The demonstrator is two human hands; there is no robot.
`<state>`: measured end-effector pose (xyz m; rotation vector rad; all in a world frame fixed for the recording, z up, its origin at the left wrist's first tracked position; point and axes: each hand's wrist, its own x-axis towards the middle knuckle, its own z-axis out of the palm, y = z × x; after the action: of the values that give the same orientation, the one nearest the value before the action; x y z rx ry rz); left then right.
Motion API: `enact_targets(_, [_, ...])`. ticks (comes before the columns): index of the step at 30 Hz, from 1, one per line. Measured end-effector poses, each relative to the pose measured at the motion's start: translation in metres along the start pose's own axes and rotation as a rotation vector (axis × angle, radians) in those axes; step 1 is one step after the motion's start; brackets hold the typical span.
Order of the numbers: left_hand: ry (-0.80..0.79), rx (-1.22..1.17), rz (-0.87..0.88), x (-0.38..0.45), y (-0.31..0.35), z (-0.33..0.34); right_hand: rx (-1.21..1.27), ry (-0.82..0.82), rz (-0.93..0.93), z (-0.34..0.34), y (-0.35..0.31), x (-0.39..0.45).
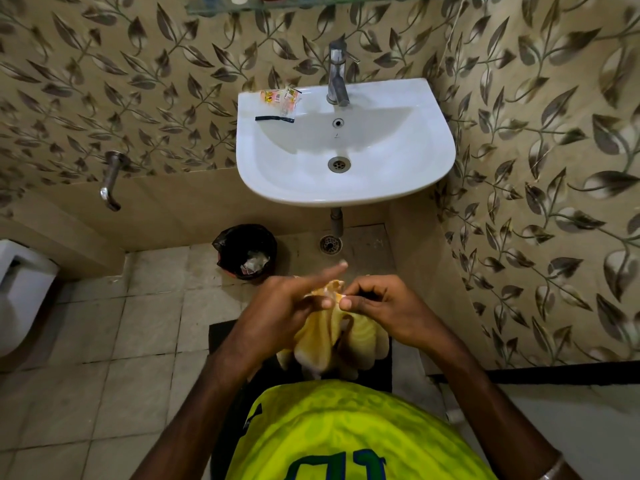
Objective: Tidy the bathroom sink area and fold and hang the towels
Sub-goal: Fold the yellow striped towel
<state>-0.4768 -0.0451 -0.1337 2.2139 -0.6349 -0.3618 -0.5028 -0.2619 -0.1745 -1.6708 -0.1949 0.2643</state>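
Towel, a small yellow one, hangs bunched between my two hands, in front of my chest and below the front rim of the white washbasin, well clear of it. My left hand has the cloth gathered under the palm and thumb while its index finger sticks out straight toward the basin. My right hand pinches the top edge of the cloth between curled fingertips, just beside the left.

I judge this to be the folding step at its very start: I am hunting for an edge or a corner, and the towel is not yet spread. Its long axis runs roughly vertical, top edge up at my hands, loose folds drooping toward my shirt. Which end is the hem I cannot make out, as the fabric is crumpled and partly hidden by my left hand.

The next move, as I see it, calls for drawing the hands apart along that top edge until the cloth hangs flat, then bringing corner to corner.

The sink tidying looks unfinished: torn sachet wrappers and a dark strip lie on the basin's back left ledge, beside the tap. A black-lined bin stands on the floor below.
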Motion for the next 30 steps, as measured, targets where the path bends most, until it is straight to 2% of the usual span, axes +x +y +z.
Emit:
enact_targets(4, [0.02,0.147,0.023,0.003,0.004,0.006,-0.011,0.01,-0.023,-0.001,-0.005,0.001])
enact_targets(9, [0.057,0.083,0.079,-0.001,0.008,-0.001,0.019,-0.033,0.016,-0.008,0.003,-0.006])
enact_targets(15, [0.117,0.011,0.058,-0.006,0.015,-0.016,0.021,-0.051,0.132,-0.017,0.022,-0.013])
enact_targets(19, [0.147,-0.002,0.022,-0.01,0.014,-0.025,0.002,0.011,0.15,-0.02,0.026,-0.015])
enact_targets(30, [0.203,0.297,-0.096,-0.002,-0.015,-0.025,-0.022,0.033,0.051,-0.014,0.013,-0.018])
